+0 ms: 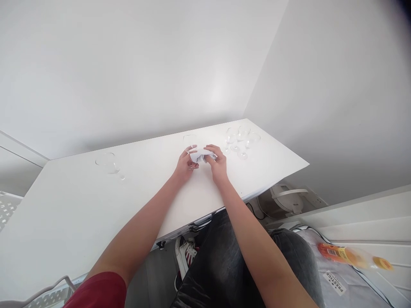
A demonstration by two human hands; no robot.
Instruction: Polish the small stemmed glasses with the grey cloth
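My left hand (185,164) is closed around the stem and foot of a clear wine glass (190,139), whose bowl rises above my fingers. A folded white cloth (202,155) lies between my two hands, against the glass. Pinched on the cloth's right part is my right hand (218,162). Several more clear stemmed glasses (238,137) stand close together to the right of my hands. Another stemmed glass (107,163) is farther off on the left. My fingers partly hide the held glass's stem.
The white table (144,188) runs along a white wall, its right corner pointing toward a second wall. Below its right side sits a white rounded appliance (289,199). An orange-labelled bottle (353,256) lies at lower right, by my legs.
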